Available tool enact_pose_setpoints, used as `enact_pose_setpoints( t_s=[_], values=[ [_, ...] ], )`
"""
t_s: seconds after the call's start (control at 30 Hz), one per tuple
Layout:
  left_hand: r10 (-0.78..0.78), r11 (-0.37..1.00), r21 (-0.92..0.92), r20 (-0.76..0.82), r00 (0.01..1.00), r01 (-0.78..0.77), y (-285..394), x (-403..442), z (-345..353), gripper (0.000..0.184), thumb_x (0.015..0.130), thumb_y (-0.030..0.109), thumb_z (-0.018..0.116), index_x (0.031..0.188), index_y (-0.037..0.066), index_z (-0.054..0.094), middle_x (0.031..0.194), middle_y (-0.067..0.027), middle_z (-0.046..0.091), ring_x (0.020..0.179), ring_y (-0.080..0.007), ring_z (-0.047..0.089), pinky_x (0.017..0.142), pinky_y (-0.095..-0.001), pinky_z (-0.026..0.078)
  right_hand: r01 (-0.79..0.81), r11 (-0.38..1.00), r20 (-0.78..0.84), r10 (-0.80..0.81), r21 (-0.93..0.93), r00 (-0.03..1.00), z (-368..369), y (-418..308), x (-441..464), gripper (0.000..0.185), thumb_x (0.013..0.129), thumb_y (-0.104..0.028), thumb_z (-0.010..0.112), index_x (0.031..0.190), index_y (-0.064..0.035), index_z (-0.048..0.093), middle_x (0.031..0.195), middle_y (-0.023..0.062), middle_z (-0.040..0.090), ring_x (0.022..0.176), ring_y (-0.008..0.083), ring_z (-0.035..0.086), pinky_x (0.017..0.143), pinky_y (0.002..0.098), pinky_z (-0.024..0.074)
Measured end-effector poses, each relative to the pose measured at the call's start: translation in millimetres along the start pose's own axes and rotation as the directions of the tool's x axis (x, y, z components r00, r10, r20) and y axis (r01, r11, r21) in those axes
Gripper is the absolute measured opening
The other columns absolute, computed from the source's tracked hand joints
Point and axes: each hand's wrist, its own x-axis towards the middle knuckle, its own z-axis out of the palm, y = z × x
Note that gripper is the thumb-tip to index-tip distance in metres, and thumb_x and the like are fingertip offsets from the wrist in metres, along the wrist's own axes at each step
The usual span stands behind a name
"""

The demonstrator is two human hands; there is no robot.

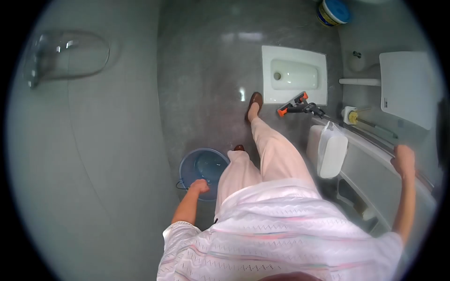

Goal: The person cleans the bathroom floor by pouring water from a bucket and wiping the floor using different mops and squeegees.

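Note:
My right hand [404,160] is closed around the long pole of a mop [368,136]. The mop head [293,104], grey with orange ends, rests on the floor beside the white squat toilet [266,77]. My left hand [200,186] is held over the blue bucket [186,165] on the floor, its fingers curled closed. Whether anything is in those fingers is hidden. Clear water shows in the bucket, and its wire handle [180,184] hangs at the left side.
A wall [93,140] with a glass shelf [75,54] rises on the left. To the right are a white cistern [407,84], a toilet brush [349,115] and a white container in a plastic bag [333,150]. A blue-lidded tub [335,11] stands far back.

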Motion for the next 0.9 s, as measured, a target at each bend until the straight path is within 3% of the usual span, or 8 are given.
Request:
enact_pose_setpoints(
  t_s=[0.1,0.17,0.37,0.43,0.6,0.67,0.8,0.9],
  values=[
    [0.022,0.993,0.115,-0.106,0.994,-0.01,18.5,4.5,-42.2,0.034,0.068,0.029,0.055,0.095,0.009,0.063,0.102,-0.0126,0.059,0.098,-0.0282,0.055,0.083,-0.037,0.044,-0.03,0.997,0.061,0.026,0.072,0.998,-21.4,3.9,6.5,0.013,0.058,-0.008,0.065,0.067,-0.0009,0.059,0.072,0.0185,0.059,0.072,0.0343,0.057,0.065,0.0401,0.0461],
    [-0.047,0.993,0.104,-0.088,0.995,0.057,60.7,-38.0,-141.4,0.032,0.069,0.028,0.053,0.094,0.011,0.064,0.101,-0.0122,0.06,0.096,-0.0282,0.056,0.082,-0.0371,0.045,-0.026,0.994,0.122,0.014,0.102,0.992,-22.5,8.5,11.8,0.018,0.059,-0.012,0.068,0.07,-0.0012,0.059,0.072,0.0182,0.059,0.074,0.034,0.057,0.066,0.0407,0.0457],
    [0.127,0.985,0.16,-0.467,0.875,-0.058,103.3,-35.6,-282.0,0.025,0.068,0.026,0.051,0.079,0.008,0.064,0.083,-0.0154,0.062,0.081,-0.0334,0.058,0.072,-0.0408,0.047,-0.104,0.979,0.275,0.053,0.177,0.96,-34.8,15.1,24.8,0.019,0.062,-0.014,0.068,0.073,-0.0022,0.058,0.073,0.0175,0.059,0.074,0.0344,0.057,0.067,0.0413,0.0456],
    [0.105,0.985,0.167,-0.467,0.878,-0.029,129.5,-44.3,-334.6,0.028,0.07,0.027,0.051,0.087,0.01,0.064,0.093,-0.0137,0.061,0.091,-0.03,0.057,0.077,-0.0395,0.046,-0.127,0.969,0.287,0.062,0.212,0.956,-32.6,19.1,22.9,0.019,0.063,-0.014,0.067,0.074,-0.0023,0.058,0.074,0.0177,0.059,0.074,0.0346,0.056,0.067,0.0416,0.0454],
    [0.186,0.975,0.211,-0.605,0.774,-0.069,178.6,-39.0,-480.2,0.029,0.068,0.027,0.055,0.088,0.01,0.065,0.092,-0.0134,0.062,0.089,-0.0303,0.058,0.079,-0.0375,0.046,-0.24,0.919,0.307,0.142,0.312,0.941,-29.2,0.9,5.2,0.018,0.064,-0.013,0.066,0.076,-0.0024,0.057,0.074,0.0185,0.058,0.075,0.0352,0.055,0.068,0.0421,0.0445],
    [0.295,0.944,0.307,-0.608,0.737,-0.124,183.5,-21.5,-543.3,0.031,0.068,0.028,0.057,0.092,0.009,0.064,0.094,-0.0127,0.062,0.091,-0.03,0.057,0.079,-0.0369,0.045,-0.265,0.9,0.332,0.146,0.347,0.932,-25.0,-2.3,5.2,0.018,0.064,-0.012,0.065,0.077,-0.0022,0.056,0.074,0.0189,0.058,0.076,0.0354,0.055,0.068,0.0422,0.0442],
    [0.393,0.826,0.564,-0.536,0.747,-0.03,247.4,-30.2,-659.0,0.035,0.067,0.027,0.056,0.094,0.007,0.063,0.096,-0.0152,0.06,0.094,-0.0312,0.056,0.081,-0.0376,0.044,-0.443,0.78,0.466,0.222,0.442,0.856,-38.8,-35.2,-32.1,0.018,0.066,-0.012,0.064,0.079,-0.0024,0.056,0.075,0.0189,0.058,0.076,0.0355,0.055,0.068,0.0426,0.0437],
    [0.496,0.657,0.754,-0.429,0.755,-0.003,274.4,0.3,-704.0,0.038,0.067,0.029,0.055,0.099,0.009,0.061,0.101,-0.0165,0.058,0.097,-0.0324,0.054,0.083,-0.0385,0.043,-0.624,0.572,0.6,0.265,0.532,0.755,-23.6,-96.4,-74.2,0.016,0.069,-0.015,0.062,0.079,-0.0047,0.057,0.074,0.0166,0.059,0.076,0.0345,0.056,0.068,0.043,0.0434]
  ],
)
